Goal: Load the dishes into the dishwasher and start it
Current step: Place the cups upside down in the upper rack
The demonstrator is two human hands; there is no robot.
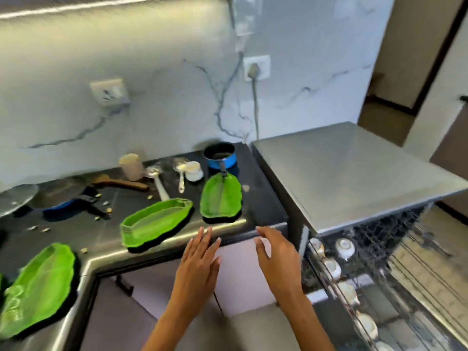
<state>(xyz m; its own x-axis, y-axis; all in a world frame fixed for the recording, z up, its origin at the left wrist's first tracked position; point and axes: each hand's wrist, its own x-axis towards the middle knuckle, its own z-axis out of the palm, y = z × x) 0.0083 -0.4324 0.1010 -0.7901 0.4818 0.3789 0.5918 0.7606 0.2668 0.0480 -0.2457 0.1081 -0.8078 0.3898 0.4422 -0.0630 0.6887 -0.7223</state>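
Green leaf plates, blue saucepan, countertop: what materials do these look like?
Leaf plates: likely glossy moulded plastic or melamine, judging by the bright green sheen and raised rim. Blue saucepan: enamelled or painted metal, dark inside. Countertop: dark polished stone, with a reflective edge. Motion blur limits certainty.

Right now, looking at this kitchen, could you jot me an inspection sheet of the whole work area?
Surface: dark stone counter with steel edge, scattered crumbs.
Job's things: three green leaf-shaped plates; blue saucepan; open dishwasher rack holding small white cups.
Clutter: beige cup, white jar, metal spoons, wooden brush, dark pan with blue rim.
Hands: left hand and right hand both empty, fingers relaxed, in front of the counter edge.
Cables: grey cord plugged into wall socket.
Surroundings: marble-look wall, grey steel dishwasher top.
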